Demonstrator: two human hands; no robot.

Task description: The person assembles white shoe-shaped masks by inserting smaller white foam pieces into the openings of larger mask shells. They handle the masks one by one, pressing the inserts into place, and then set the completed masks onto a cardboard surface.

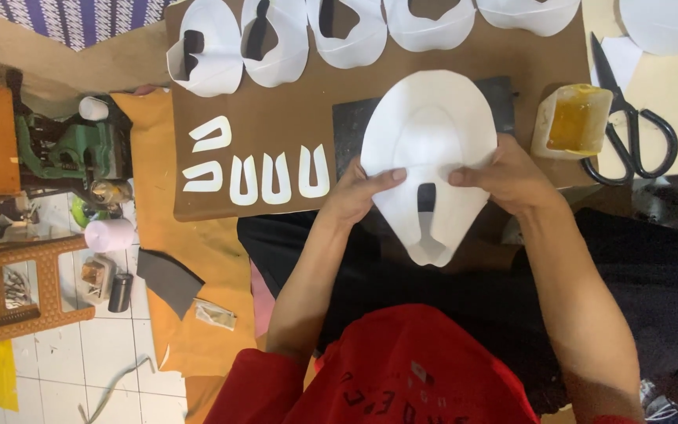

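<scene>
A brown board (292, 118) lies over a tiled floor. At its left sit small white U-shaped cut-outs (275, 179), with a row of white cut panels (276, 39) along the top. The left hand (355, 196) and right hand (512, 179) pinch a large white shaped piece (429, 133) from either side of its slot, fingers closed on it, equally near. Its long axis runs away from the person. Right of it stand a yellow glue tub (573, 122) and black scissors (629, 129).

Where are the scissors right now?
In the head view, the scissors lie at the far right of the table, just right of the glue tub, beyond the right hand.
</scene>
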